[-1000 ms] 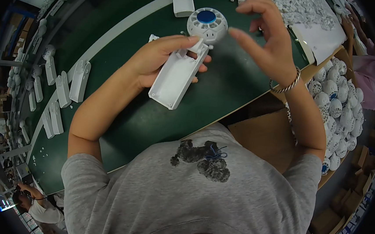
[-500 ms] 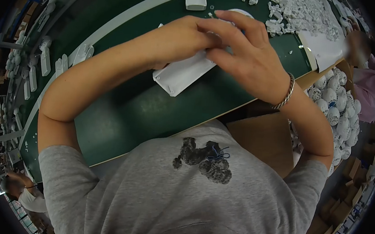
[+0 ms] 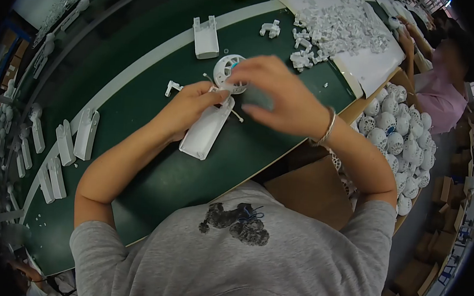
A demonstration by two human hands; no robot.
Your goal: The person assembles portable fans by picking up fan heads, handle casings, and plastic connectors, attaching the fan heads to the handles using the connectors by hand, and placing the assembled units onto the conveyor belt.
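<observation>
My left hand (image 3: 193, 108) pinches the upper end of a white plastic handle shell (image 3: 202, 134), its open hollow side facing up. At that end sits a round white fan head (image 3: 224, 68) with a slotted grille and a bit of blue in its middle. A thin light-coloured lead (image 3: 239, 118) sticks out beside the shell. My right hand (image 3: 280, 93), slightly blurred, hovers over the fan head with thumb and fingers apart. Its fingertips cover part of the head, and I cannot tell whether they touch it. A small white clip-like part (image 3: 173, 88) lies near my left hand.
Another handle shell (image 3: 205, 42) lies on the green table (image 3: 150, 191), with more shells (image 3: 86, 136) at left. Small white parts (image 3: 341, 31) are heaped at top right. A carton of fan heads (image 3: 404, 141) stands at right. A co-worker in pink (image 3: 441, 103) sits beyond.
My hands have moved apart; the right has drawn back from the left with its fingers opened. The shell now points more steeply down, and the fan head is more exposed. The view has shifted.
</observation>
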